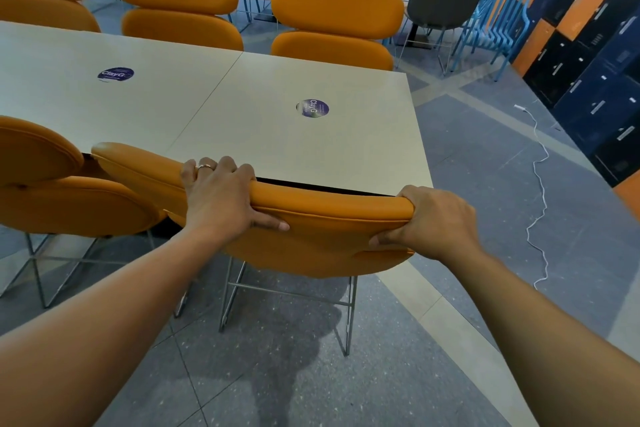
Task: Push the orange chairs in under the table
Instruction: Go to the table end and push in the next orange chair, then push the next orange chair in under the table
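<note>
Fingers (239, 172) of left hand (218, 198) and right hand (436, 218) grip the backrest top of the orange chair (311, 243) beside the table (263, 135).

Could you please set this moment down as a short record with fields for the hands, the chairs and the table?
left hand: grips the top of the backrest
right hand: grips the backrest's right end
held chair: orange, backrest near the table edge
table: pale top, two round stickers
neighbouring chair: orange, left of the held one
far side: three orange chairs

Nr chair (311, 243) seat behind backrest
</note>
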